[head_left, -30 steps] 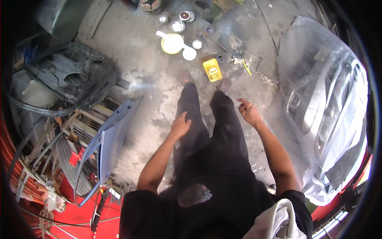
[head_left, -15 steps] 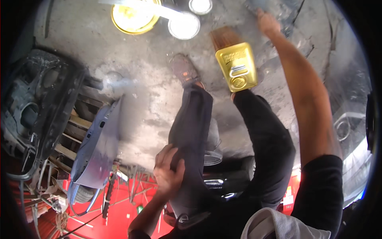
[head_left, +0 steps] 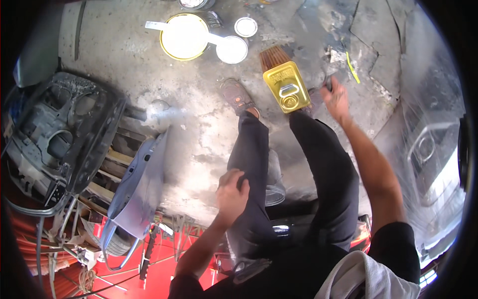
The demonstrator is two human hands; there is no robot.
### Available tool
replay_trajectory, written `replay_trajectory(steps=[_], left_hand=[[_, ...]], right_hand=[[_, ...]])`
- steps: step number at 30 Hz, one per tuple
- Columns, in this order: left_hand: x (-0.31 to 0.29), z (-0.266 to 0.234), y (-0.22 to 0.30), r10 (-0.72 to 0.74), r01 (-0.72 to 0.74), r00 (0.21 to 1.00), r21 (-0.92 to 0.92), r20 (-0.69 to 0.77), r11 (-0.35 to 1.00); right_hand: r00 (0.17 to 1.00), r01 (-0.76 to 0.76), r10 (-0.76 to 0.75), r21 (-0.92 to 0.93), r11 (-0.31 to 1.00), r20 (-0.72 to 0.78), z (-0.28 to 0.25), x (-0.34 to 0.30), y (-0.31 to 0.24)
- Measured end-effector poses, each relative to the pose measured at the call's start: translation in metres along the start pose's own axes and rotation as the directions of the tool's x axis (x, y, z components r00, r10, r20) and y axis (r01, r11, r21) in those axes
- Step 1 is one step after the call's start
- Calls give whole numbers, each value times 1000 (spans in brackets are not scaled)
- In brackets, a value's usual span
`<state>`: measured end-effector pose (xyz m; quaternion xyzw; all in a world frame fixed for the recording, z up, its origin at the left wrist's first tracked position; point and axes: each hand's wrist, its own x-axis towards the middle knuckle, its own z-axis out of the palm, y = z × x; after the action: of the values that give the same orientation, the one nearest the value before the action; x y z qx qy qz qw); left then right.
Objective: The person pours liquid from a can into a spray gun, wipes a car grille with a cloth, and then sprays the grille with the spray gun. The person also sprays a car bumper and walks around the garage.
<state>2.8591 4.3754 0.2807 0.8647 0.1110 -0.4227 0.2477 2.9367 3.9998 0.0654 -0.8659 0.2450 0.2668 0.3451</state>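
My right hand (head_left: 336, 103) is low, just right of a rectangular gold metal can (head_left: 282, 75). Its fingers are closed around a small dark object (head_left: 328, 83) whose kind I cannot make out. The can stands on the floor by my right foot, showing its gold top with a fold-down handle and a round cap; its side looks brown. My left hand (head_left: 232, 195) rests on my left knee, fingers apart, holding nothing.
A yellow-rimmed round container (head_left: 173, 52) lies ahead, with a flat pale stick (head_left: 157, 25) across it and round white-topped containers beside. A bright yellow strip (head_left: 352, 68) lies on the floor. Car panels (head_left: 134, 174) stand left; plastic sheeting (head_left: 428, 124) hangs right.
My right hand has come back from the far right floor to beside the gold can. My left hand stays on my knee. The whole view has shifted, showing more floor ahead.
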Motion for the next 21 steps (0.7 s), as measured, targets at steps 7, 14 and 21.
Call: replay_trajectory(steps=[7, 14, 21], left_hand=[[-8, 18, 1, 19, -18, 1000, 59, -2, 998], [-9, 22, 0, -92, 92, 996, 42, 0, 995], [-18, 39, -21, -97, 97, 995, 9, -21, 995]], right_hand=[[858, 501, -513, -245, 830, 16, 23, -53, -77], [938, 339, -331, -483, 807, 105, 64, -27, -54], [785, 612, -535, -525, 591, 313, 41, -14, -54]])
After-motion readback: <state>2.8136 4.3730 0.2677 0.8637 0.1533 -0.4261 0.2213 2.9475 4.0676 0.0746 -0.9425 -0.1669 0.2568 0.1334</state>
